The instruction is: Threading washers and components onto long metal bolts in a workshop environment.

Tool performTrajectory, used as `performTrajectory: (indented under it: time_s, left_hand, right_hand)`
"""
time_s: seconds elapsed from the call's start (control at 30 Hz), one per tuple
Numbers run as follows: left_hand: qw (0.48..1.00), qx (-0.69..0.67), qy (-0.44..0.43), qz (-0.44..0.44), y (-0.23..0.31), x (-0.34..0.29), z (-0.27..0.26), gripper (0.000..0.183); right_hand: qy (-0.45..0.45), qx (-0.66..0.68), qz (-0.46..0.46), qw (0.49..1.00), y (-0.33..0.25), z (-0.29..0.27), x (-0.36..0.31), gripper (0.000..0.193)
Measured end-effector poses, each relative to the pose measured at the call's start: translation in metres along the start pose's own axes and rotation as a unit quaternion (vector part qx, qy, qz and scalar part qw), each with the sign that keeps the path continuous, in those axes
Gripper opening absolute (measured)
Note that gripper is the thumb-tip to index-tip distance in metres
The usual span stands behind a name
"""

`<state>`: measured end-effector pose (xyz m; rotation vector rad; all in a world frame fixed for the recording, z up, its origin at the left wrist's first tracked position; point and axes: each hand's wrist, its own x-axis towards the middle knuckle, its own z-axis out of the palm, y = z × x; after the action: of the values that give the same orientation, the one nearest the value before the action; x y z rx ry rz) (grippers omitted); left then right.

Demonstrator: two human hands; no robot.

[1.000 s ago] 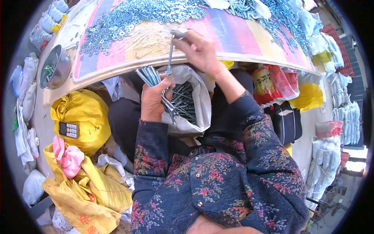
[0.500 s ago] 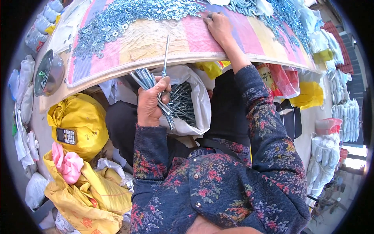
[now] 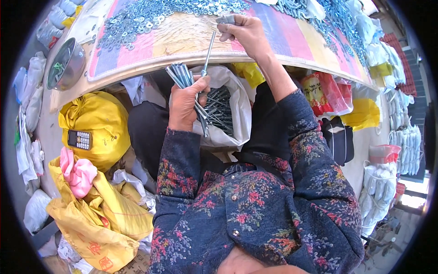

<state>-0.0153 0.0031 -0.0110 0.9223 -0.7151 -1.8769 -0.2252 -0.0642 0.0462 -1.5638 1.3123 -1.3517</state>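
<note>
My left hand point(image 3: 185, 107) is closed round a bundle of long silvery bolts point(image 3: 180, 75). Between its thumb and fingers a single thin bolt point(image 3: 209, 52) points up and leans slightly right. Just right of that bolt's upper end is my right hand point(image 3: 251, 39), its thumb and fingertips pinched together and a grey covering on a finger. Whatever it may pinch is too small to make out. Below the left hand an open white sack point(image 3: 242, 118) holds many similar dark metal bolts point(image 3: 220, 112). Loose washers point(image 3: 137, 23) lie spread on the table's striped cloth point(image 3: 173, 39).
More bolts point(image 3: 335, 23) are heaped at the table's far right. A metal bowl point(image 3: 75, 68) stands at its left edge. On a yellow bundle point(image 3: 107, 123) at left lies a keypad phone point(image 3: 80, 139). Below are a yellow sack point(image 3: 114, 214) and pink cloth point(image 3: 78, 173).
My right hand has lifted off the cloth by the washers and come left and nearer, close to the upright bolt's tip. The left hand keeps its bolts and has shifted slightly right in view.
</note>
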Motion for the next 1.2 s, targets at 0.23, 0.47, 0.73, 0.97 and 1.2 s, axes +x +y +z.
performTrajectory:
  time_s: [0.23,0.47,0.73,0.97,1.2]
  left_hand:
    - [1.000,-0.004,0.022,0.006,0.006,-0.005,-0.009,0.013]
    - [1.000,-0.024,0.010,0.000,0.010,-0.008,-0.011,0.011]
    - [1.000,-0.025,-0.017,0.000,0.007,-0.009,-0.010,0.011]
    - [0.997,-0.025,-0.073,-0.012,0.007,-0.006,-0.015,0.013]
    - [0.995,-0.083,-0.036,0.051,0.015,-0.007,-0.013,0.010]
  right_hand:
    - [0.081,-0.543,-0.187,0.815,0.043,0.017,0.000,0.024]
    - [0.141,-0.517,-0.098,0.839,0.044,0.015,0.007,0.026]
    - [0.000,-0.117,0.012,0.993,-0.017,0.011,-0.013,0.023]
    - [-0.152,-0.244,0.001,0.958,-0.045,0.007,-0.002,0.025]
    - [0.173,-0.446,-0.175,0.861,-0.020,0.024,-0.025,0.036]
